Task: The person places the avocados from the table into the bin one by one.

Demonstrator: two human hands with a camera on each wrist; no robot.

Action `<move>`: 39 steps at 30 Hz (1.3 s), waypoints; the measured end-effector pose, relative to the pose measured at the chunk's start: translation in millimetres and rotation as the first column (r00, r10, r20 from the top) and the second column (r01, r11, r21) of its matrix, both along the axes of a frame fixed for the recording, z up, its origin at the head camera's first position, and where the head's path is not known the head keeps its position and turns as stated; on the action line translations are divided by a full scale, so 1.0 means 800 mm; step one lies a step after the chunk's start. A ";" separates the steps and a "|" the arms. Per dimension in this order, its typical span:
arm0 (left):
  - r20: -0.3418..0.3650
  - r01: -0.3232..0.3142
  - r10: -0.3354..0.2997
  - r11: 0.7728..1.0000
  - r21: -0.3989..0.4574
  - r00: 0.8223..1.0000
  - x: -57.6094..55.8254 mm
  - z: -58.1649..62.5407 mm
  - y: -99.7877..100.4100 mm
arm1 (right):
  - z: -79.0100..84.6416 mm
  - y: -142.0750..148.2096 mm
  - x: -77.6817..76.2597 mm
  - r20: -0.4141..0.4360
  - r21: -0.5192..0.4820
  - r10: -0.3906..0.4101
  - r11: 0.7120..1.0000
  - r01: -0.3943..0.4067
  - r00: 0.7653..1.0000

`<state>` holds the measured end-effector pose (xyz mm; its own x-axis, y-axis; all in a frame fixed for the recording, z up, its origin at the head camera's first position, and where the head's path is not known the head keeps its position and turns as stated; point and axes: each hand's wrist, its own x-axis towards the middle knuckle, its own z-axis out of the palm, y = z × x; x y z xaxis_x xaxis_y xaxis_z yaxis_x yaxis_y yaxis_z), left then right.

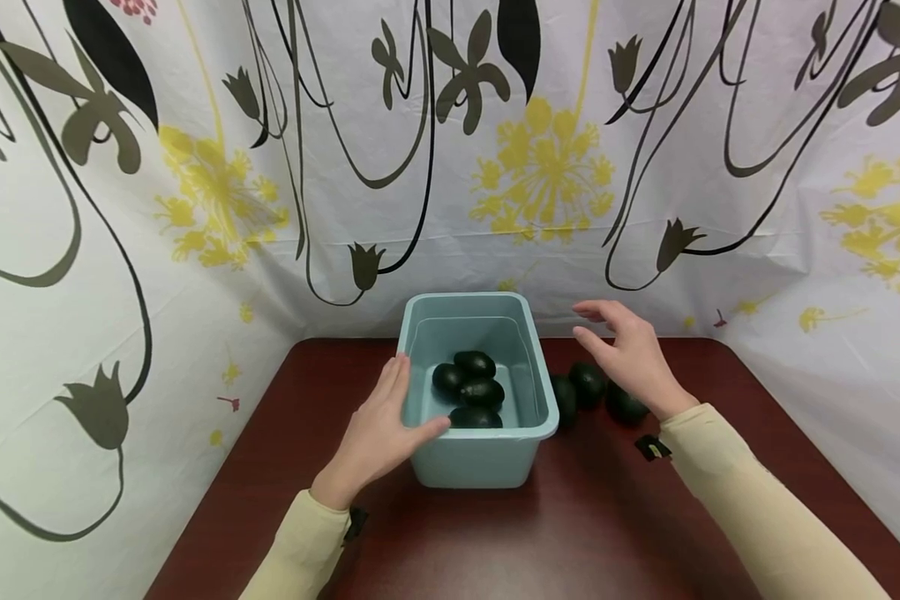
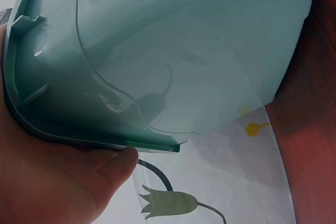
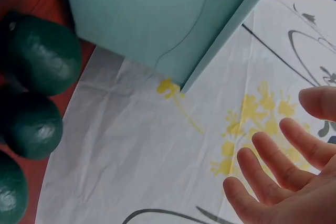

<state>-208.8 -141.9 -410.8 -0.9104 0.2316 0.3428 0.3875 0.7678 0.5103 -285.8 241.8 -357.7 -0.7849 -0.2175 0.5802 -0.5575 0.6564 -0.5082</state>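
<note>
A light blue-green plastic bin stands on the table with several dark green avocados inside. My left hand lies against its left side near the front corner, fingers straight along the rim, thumb across the front rim. From the left wrist view, that hand touches the outside of the bin's rim. Right of the bin, my right hand hovers with fingers spread and loosely bent, holding nothing. Below it sit loose avocados, partly hidden by the bin and hand; three avocados show in the right wrist view.
The dark red-brown table ends at a white cloth printed with flowers, which hangs behind and at both sides. The back of the bin stands close to that cloth.
</note>
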 end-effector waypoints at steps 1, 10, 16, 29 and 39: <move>0.002 0.000 0.000 1.000 0.000 1.000 0.000 0.000 0.000 | -0.001 0.003 -0.001 0.002 0.004 -0.003 1.000 0.003 1.000; 0.010 0.000 0.000 1.000 -0.016 1.000 -0.001 -0.001 -0.001 | -0.012 0.020 -0.001 0.012 0.036 -0.025 0.999 0.024 1.000; 0.012 0.009 -0.009 1.000 -0.003 1.000 -0.001 -0.002 -0.002 | -0.019 0.028 0.000 0.035 0.057 -0.036 0.998 0.034 0.999; 0.007 0.005 -0.005 1.000 0.002 1.000 -0.002 -0.002 -0.001 | -0.035 0.051 -0.002 0.067 0.090 -0.062 0.994 0.056 0.996; 0.007 0.000 0.000 1.000 -0.011 1.000 -0.002 -0.003 -0.001 | -0.047 0.068 -0.004 0.093 0.120 -0.097 0.989 0.086 0.991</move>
<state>-210.5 -142.7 -412.8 -0.9127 0.2356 0.3339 0.3841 0.7734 0.5043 -289.0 296.2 -395.1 -0.8565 -0.2029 0.4746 -0.4435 0.7597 -0.4755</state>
